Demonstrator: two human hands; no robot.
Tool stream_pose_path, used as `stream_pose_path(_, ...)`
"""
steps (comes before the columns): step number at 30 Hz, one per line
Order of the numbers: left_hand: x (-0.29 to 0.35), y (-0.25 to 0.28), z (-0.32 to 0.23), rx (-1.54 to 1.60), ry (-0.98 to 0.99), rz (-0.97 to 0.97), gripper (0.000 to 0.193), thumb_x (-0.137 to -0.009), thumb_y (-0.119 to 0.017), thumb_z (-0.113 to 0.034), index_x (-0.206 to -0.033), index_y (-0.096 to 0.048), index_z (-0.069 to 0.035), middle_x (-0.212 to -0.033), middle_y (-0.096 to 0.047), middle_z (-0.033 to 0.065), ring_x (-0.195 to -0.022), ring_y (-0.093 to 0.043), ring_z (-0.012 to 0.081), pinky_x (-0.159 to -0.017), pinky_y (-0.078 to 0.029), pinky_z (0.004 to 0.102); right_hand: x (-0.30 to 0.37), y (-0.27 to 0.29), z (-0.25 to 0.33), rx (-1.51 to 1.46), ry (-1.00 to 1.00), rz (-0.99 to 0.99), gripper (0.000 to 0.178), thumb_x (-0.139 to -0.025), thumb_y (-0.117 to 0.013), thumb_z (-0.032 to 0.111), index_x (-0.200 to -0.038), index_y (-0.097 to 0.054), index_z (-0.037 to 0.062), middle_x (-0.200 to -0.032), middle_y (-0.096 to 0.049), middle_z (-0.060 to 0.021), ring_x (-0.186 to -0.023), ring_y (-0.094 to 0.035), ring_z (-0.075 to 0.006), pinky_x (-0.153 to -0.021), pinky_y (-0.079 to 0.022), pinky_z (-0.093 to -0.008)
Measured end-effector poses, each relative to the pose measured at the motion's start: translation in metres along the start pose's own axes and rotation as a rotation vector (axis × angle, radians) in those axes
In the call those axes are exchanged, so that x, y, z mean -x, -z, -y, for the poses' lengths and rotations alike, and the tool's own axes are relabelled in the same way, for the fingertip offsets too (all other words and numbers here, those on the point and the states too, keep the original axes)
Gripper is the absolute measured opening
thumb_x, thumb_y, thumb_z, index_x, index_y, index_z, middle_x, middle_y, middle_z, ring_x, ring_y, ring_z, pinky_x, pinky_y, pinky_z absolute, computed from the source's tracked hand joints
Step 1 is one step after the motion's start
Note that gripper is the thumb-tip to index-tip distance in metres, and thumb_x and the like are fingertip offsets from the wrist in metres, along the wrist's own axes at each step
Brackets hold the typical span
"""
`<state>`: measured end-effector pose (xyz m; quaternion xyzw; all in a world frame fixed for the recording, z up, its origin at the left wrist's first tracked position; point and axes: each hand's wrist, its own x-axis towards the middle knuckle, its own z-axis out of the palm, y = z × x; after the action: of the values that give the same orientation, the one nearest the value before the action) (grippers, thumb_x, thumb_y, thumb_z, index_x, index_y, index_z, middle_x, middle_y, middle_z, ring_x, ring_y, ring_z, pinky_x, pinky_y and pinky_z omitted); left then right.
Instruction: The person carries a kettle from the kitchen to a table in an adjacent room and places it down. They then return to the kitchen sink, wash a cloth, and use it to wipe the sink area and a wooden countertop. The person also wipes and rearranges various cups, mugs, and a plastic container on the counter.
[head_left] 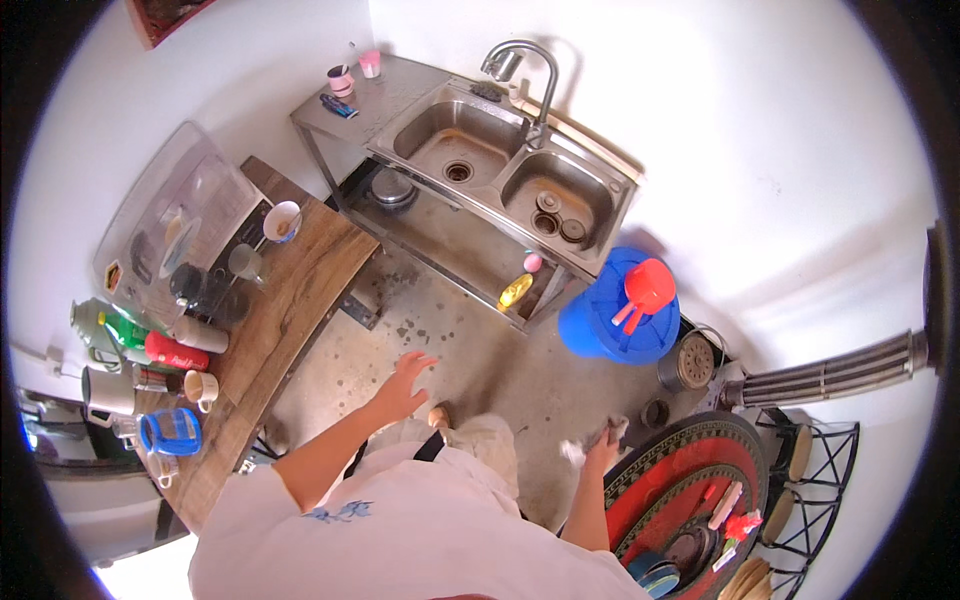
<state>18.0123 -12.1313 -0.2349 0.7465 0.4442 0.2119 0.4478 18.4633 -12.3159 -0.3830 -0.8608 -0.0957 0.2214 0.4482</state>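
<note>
My left hand (405, 388) is held out over the floor in front of me, with its fingers apart and nothing in it. Lower right, beside the edge of the round red and black table (632, 482), my right hand (603, 452) is closed on a small crumpled whitish cloth (573, 453); its exact kind is hard to make out. Ahead stands a steel double sink (497, 187) with a curved tap (553, 85). To its right a red dipper (649, 286) rests on the lid of a blue bucket (595, 335).
On the left, a wooden counter (300, 290) carries cups, bottles, a bowl (282, 222) and a clear plastic cover (165, 180). A yellow bottle (516, 291) stands under the sink. Near the right wall are a perforated metal cylinder (690, 362) and a black metal rack (830, 490).
</note>
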Motion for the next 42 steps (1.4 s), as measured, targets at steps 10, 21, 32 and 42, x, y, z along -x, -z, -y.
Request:
stream_pose_path(10, -0.272, 0.07, -0.096, 0.213, -0.232, -0.139, 0.097, -0.071, -0.082, -0.036, -0.147, -0.03, -0.009, -0.133, -0.049, 0.0199, -0.122, -0.049, 0.0371, -0.105, -0.037, 0.0436, 0.047, -0.234, 0.419, -0.177, 0.244, 1.167, 0.032, -0.098, -0.055, 0.018, -0.127, -0.053, 0.0031, -0.107, -0.063, -0.0037, -0.091, -0.058, -0.012, -0.08, -0.047, -0.0248)
stream_pose_path(21, -0.469, 0.243, 0.017, 1.05, 0.484, -0.427, 0.046, -0.093, -0.058, -0.037, -0.128, -0.055, -0.007, -0.127, -0.059, 0.009, -0.116, -0.056, 0.0226, -0.099, -0.044, 0.0371, -0.111, -0.486, 0.58, -0.014, 0.892, 0.741, 0.031, -0.092, -0.063, 0.02, -0.118, -0.058, 0.0029, -0.105, -0.062, -0.009, -0.097, -0.058, -0.0212, -0.085, -0.046, -0.034)
stream_pose_path(32, -0.642, 0.29, 0.031, 1.381, 0.689, -0.247, 0.03, -0.091, -0.058, -0.026, -0.111, -0.059, -0.003, -0.102, -0.065, 0.0092, -0.092, -0.064, 0.0237, -0.082, -0.053, 0.0394, -0.135, -0.549, 0.58, 0.433, 0.883, 0.23, 0.017, -0.086, -0.064, 0.016, -0.099, -0.071, 0.0088, -0.086, -0.069, -0.0159, -0.079, -0.065, -0.0358, -0.07, -0.051, -0.0421)
stream_pose_path(42, -0.684, 0.28, 0.05, 1.554, 0.713, -0.153, 0.025, -0.097, -0.049, -0.022, -0.109, -0.057, -0.002, -0.104, -0.065, 0.0106, -0.095, -0.064, 0.025, -0.088, -0.053, 0.0419, -0.121, -0.551, 0.573, 0.399, 0.919, 0.209, 0.014, -0.087, -0.065, 0.015, -0.097, -0.072, 0.0081, -0.087, -0.069, -0.0145, -0.076, -0.067, -0.0321, -0.067, -0.051, -0.0376)
